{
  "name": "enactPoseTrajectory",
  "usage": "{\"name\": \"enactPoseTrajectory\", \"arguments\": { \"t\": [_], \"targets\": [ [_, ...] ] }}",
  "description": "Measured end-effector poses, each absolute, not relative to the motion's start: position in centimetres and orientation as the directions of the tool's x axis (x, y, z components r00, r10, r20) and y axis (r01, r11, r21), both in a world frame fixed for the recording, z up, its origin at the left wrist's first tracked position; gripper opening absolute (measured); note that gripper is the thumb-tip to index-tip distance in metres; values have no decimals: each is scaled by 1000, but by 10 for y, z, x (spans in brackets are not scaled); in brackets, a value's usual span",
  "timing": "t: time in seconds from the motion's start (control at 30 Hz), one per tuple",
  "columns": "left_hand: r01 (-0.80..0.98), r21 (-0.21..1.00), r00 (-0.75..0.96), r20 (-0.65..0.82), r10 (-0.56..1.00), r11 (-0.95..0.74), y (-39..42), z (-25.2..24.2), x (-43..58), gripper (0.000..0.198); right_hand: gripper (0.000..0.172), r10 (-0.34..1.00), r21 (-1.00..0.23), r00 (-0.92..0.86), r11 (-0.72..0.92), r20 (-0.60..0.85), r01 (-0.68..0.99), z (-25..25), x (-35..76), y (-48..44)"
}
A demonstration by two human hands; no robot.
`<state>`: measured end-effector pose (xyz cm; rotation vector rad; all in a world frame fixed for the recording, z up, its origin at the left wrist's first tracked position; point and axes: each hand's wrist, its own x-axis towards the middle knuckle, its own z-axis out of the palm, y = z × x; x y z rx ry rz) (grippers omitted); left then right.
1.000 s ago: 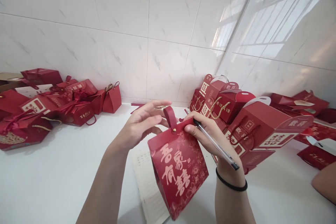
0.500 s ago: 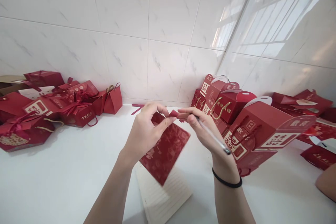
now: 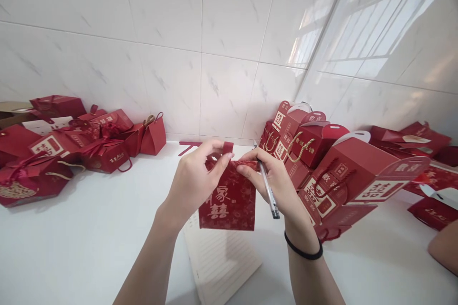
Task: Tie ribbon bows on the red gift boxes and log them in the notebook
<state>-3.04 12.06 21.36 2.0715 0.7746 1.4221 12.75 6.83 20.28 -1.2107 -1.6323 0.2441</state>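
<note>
Two bare hands are at work above a white tabletop point(image 3: 89, 252), with a small deep-red cardboard gift box point(image 3: 231, 198), printed with pale Chinese characters and a floral pattern, held up between them. The left hand point(image 3: 195, 174) has its thumb and fingers closed on a flat red strap point(image 3: 228, 147) at the top of the box, a short piece sticking up past the fingertips. The right hand point(image 3: 274, 176) grips the top right edge, thumb to the front; how its hidden fingers sit behind, I cannot tell. That same hand carries a clear-barrelled pen with a black end point(image 3: 268, 190), slanting down across the palm side, and there's a thin black elastic band point(image 3: 304, 251) around the wrist.

The box hangs clear of the table, over the far part of an open cream notebook with ruled lines point(image 3: 225, 267). Beyond the left hand, flat dark-red strips point(image 3: 188, 143) lie near the white marbled tile wall point(image 3: 168, 14). Off to the left I see a heap of assorted red gift boxes point(image 3: 107, 158), some tied with ribbons. Just beyond the right hand, larger red handled boxes point(image 3: 375, 167) stand stacked; farther right are more red cartons point(image 3: 432, 212), and part of another person's arm point(image 3: 445, 248) shows at the edge.
</note>
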Motion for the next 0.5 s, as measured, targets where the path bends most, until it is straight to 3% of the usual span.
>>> {"name": "enactPoseTrajectory", "arguments": {
  "t": [0.3,0.5],
  "targets": [
    [194,604,430,656,621,-773,122,214,-42,29,8,791,-667,30,495,611,556,205,131,67],
    [176,665,519,564,642,-726,123,215,-42,26,11,806,-646,-6,480,592,593,203,130,66]
  ]
}}
